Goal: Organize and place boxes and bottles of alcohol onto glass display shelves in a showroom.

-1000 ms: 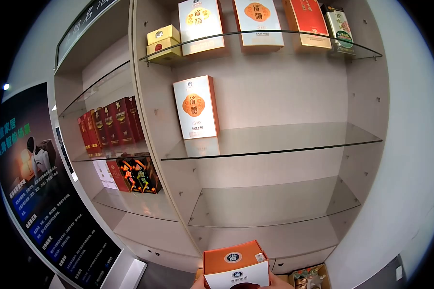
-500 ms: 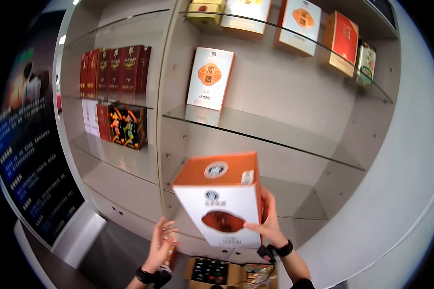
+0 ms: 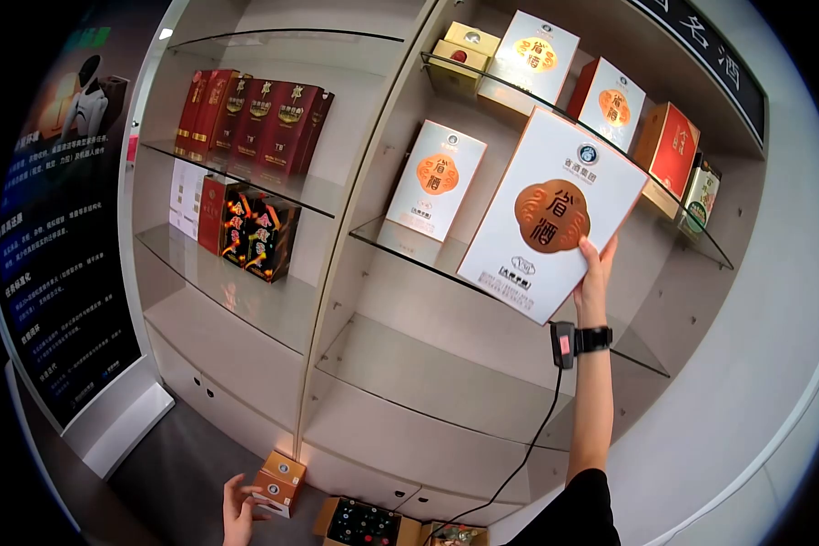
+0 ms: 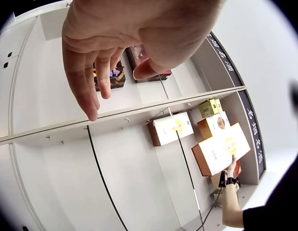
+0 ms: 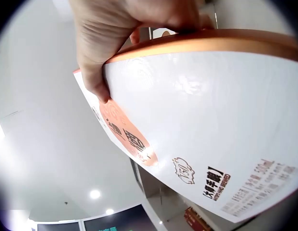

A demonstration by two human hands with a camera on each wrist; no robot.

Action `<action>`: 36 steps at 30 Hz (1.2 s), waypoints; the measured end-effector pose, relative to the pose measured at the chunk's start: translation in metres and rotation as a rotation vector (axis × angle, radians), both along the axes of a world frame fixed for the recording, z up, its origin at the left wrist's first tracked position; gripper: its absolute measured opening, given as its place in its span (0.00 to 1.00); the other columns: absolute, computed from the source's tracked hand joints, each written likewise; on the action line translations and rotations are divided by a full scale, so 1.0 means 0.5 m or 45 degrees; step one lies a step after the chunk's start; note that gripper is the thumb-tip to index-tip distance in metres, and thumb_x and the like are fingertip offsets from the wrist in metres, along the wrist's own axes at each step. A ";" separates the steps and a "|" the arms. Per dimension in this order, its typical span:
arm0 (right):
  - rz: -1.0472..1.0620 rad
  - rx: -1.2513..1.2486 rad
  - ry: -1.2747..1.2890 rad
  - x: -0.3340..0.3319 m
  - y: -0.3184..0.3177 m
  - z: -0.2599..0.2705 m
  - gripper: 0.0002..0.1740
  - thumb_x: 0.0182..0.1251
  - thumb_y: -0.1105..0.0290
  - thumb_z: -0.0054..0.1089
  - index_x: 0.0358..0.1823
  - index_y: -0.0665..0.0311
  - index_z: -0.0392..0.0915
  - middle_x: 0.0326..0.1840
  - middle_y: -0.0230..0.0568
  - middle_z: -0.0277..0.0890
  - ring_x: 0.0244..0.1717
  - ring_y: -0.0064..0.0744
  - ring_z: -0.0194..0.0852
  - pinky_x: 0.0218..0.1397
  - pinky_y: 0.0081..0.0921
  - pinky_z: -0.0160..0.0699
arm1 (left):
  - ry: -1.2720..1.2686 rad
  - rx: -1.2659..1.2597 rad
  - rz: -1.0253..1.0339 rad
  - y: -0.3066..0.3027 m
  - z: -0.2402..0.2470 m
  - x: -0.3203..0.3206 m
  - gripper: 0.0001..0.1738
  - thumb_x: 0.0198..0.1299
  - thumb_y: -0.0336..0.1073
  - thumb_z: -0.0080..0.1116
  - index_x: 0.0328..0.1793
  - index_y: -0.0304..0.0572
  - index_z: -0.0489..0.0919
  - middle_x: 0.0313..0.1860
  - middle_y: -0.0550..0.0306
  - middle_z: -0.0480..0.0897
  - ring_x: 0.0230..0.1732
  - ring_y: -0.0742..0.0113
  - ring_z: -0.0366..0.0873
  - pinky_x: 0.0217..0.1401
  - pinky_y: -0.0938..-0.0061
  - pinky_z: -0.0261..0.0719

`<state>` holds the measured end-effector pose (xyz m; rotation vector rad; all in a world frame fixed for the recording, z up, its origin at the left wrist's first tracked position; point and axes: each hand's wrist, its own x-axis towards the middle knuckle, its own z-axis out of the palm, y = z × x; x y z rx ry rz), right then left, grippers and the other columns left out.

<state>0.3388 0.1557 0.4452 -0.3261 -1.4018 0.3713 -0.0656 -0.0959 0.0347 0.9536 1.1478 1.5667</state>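
My right hand (image 3: pixel 594 278) grips a large white box (image 3: pixel 541 264) with a copper emblem by its right edge, thumb on the front face; it is tilted in front of the shelves. Up close in the right wrist view, the thumb of the hand (image 5: pixel 120 29) presses the white face (image 5: pixel 197 106) beside the orange side. My left hand (image 3: pixel 239 511) is low, fingers spread and loosely bent, holding nothing, beside small orange boxes (image 3: pixel 279 482) near the floor. The left wrist view shows that hand (image 4: pixel 134 38) with nothing between its fingers. A similar white box (image 3: pixel 436 180) stands on the middle glass shelf.
On the upper glass shelf (image 3: pixel 701 238) stand yellow, white, red and green boxes. Dark red boxes (image 3: pixel 268 127) and black patterned boxes (image 3: pixel 257 232) fill part of the left cabinet. An open carton (image 3: pixel 328 517) of dark items sits on the floor. A cable hangs from the right wrist.
The large box has risen from low in front to upper-shelf height, turned upright and tilted, in my right hand. My left hand came off it and has dropped lower left. The head view has shifted.
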 end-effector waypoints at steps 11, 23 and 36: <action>-0.125 -0.341 -0.034 0.067 0.253 -0.037 0.47 0.53 0.68 0.63 0.69 0.56 0.40 0.51 0.54 0.67 0.47 0.37 0.72 0.48 0.30 0.73 | 0.096 0.091 0.061 -0.026 -0.046 -0.013 0.23 0.66 0.36 0.39 0.67 0.45 0.53 0.49 0.54 0.74 0.41 0.69 0.74 0.35 0.78 0.75; -0.910 -0.201 -0.388 0.072 0.331 -0.082 0.49 0.49 0.62 0.69 0.63 0.75 0.45 0.52 0.54 0.68 0.52 0.40 0.70 0.53 0.30 0.71 | 0.078 -0.113 -0.025 0.001 -0.060 -0.006 0.22 0.65 0.36 0.42 0.65 0.43 0.56 0.46 0.57 0.74 0.41 0.69 0.74 0.36 0.74 0.77; -0.979 -0.335 -0.412 0.051 0.423 -0.093 0.46 0.47 0.69 0.70 0.59 0.78 0.44 0.53 0.65 0.64 0.52 0.50 0.69 0.54 0.33 0.71 | 0.185 -0.194 -0.213 0.087 -0.102 -0.002 0.21 0.65 0.40 0.43 0.61 0.41 0.60 0.50 0.52 0.73 0.42 0.66 0.76 0.33 0.76 0.78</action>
